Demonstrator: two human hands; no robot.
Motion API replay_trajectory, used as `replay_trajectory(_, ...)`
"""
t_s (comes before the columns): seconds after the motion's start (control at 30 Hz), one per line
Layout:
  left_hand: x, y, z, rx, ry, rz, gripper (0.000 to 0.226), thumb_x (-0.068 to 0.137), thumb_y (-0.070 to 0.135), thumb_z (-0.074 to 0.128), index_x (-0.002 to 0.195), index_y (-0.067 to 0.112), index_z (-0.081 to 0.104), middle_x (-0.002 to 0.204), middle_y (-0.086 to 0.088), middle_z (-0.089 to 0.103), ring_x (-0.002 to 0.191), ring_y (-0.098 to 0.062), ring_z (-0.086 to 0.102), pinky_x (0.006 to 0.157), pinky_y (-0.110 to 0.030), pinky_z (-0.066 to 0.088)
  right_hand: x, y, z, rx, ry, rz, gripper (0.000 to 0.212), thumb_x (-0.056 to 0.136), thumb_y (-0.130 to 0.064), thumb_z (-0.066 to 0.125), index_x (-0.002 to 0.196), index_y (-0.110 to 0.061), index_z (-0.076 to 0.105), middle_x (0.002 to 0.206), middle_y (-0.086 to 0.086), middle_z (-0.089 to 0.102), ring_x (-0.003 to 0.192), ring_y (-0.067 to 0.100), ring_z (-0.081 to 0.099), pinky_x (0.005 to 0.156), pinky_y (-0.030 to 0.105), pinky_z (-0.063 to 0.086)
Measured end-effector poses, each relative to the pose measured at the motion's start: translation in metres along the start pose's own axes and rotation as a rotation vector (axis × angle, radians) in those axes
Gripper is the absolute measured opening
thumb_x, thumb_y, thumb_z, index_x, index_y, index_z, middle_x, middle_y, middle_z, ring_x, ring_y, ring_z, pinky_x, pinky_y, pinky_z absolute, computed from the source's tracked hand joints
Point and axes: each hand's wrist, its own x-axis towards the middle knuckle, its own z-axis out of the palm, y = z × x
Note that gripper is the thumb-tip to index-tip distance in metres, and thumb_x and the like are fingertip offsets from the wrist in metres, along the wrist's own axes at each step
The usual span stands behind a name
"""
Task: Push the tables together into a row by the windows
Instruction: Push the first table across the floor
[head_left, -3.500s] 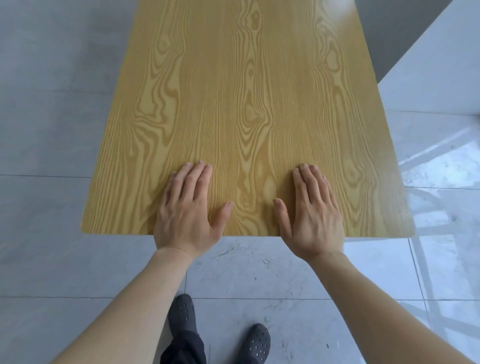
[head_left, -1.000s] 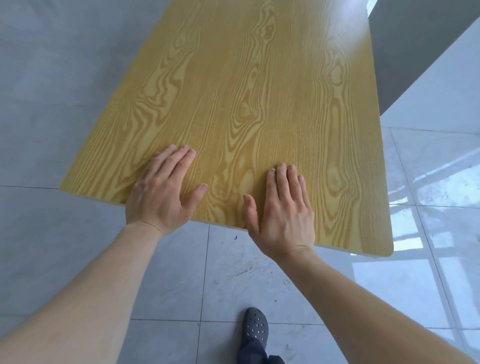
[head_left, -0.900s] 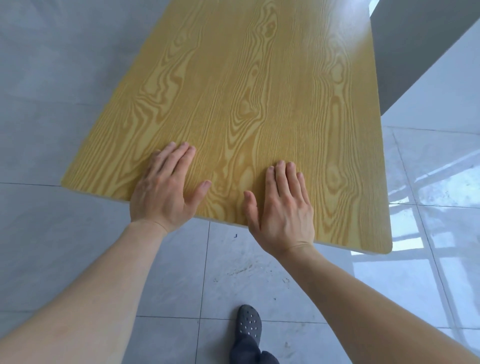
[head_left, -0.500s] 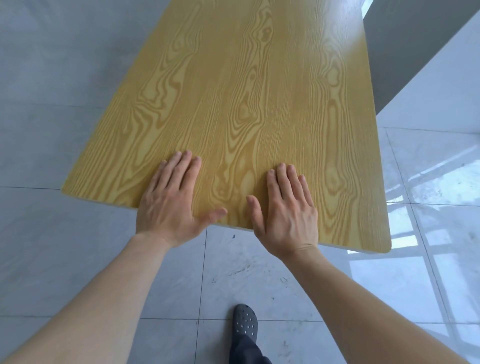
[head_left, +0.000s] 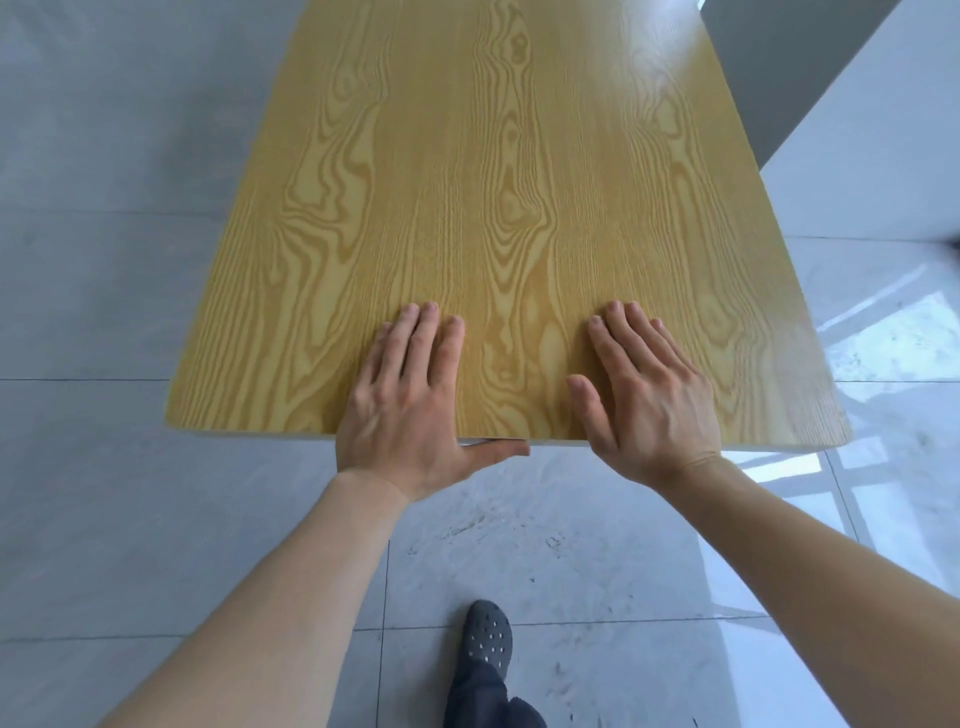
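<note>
Wooden table (head_left: 509, 208) under both flat hands (head_left: 410, 410)

Two bare forearms reach forward, palms down. The left hand (head_left: 402, 410) lies flat at the near edge of the yellow wood-grain tabletop (head_left: 498, 208), fingers together, thumb hooked just past that edge. The right hand (head_left: 649, 395) rests flat beside it, well apart, fingers angled slightly leftward, thumb spread on the surface. One dark perforated shoe (head_left: 487, 635) stands below.
</note>
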Motion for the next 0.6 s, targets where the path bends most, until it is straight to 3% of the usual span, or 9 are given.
replay_trajectory(0.37, -0.002, 0.050, 0.002, -0.071, -0.025, -0.041, 0.139, 0.065, 0.105, 0.033, 0.159, 0.002, 0.029, 0.168, -0.021, 0.025, 0.158, -0.034, 0.015, 0.127, -0.052, 0.018, -0.016, 0.043, -0.010, 0.049, 0.031, -0.025, 0.069, 0.105, -0.054, 0.035, 0.142, -0.001, 0.057, 0.153, 0.018, 0.051, 0.145, 0.036, 0.045, 0.115, 0.055, 0.042)
replay_trajectory(0.6, -0.002, 0.052, 0.003, -0.047, -0.034, -0.052, 0.137, 0.067, 0.105, 0.031, 0.162, 0.006, 0.022, 0.170, -0.017, 0.017, 0.160, -0.030, 0.006, 0.129, -0.050, 0.013, -0.016, 0.041, -0.012, 0.081, -0.016, 0.039, 0.073, 0.102, -0.061, 0.035, 0.145, -0.005, 0.055, 0.156, 0.013, 0.049, 0.150, 0.030, 0.038, 0.120, 0.051, 0.036)
